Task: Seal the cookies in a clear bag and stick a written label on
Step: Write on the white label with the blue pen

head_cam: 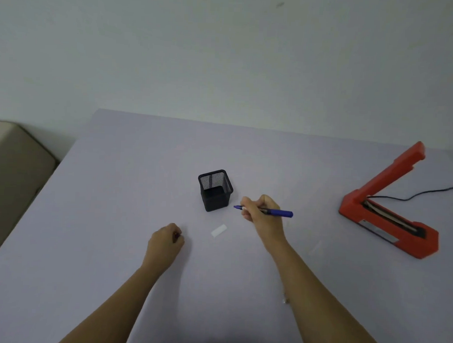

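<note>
My right hand grips a blue pen, which lies level with its tip pointing left toward a black mesh pen holder. A small white label lies flat on the table, below the holder and between my two hands. My left hand rests on the table to the label's left, its fingers curled in a loose fist; something small and dark shows at the fingertips, too small to identify. No cookies or clear bag show in this view.
A red heat sealer stands at the right with its arm raised and a black cable running off to the right. A faint clear strip lies near the sealer. The light purple table meets a white wall; a beige box sits left.
</note>
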### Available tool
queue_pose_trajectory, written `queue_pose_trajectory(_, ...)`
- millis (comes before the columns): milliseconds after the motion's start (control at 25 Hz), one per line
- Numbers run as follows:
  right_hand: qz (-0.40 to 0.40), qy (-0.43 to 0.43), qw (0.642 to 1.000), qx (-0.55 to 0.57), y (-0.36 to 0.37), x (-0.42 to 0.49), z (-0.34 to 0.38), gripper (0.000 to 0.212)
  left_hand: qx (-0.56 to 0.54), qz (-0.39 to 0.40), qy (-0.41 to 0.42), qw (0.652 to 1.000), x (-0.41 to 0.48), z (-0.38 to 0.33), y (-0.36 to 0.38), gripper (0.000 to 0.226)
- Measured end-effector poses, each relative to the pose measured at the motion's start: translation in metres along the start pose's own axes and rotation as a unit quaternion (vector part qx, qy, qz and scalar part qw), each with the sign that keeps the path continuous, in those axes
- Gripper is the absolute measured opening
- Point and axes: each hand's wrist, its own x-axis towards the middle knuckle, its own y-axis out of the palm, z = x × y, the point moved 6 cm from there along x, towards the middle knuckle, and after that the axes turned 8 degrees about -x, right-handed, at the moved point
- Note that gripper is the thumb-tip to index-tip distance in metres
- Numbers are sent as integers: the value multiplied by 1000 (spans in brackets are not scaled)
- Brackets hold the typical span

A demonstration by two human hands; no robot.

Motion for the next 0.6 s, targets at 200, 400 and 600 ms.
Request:
queue_pose_trajectory(200,42,-23,996,-69,16,-7,-12,23,89,1,27,996,16,12,8,17)
queue_pose_trajectory(400,53,-34,990,-125,18,-2,-22,24,3,-72,-1,997,-4,24,11,35)
queue_pose_trajectory(600,56,-28,990,-126,25,0,-26,23,2,-20,184,983,-33,-17,50,25)
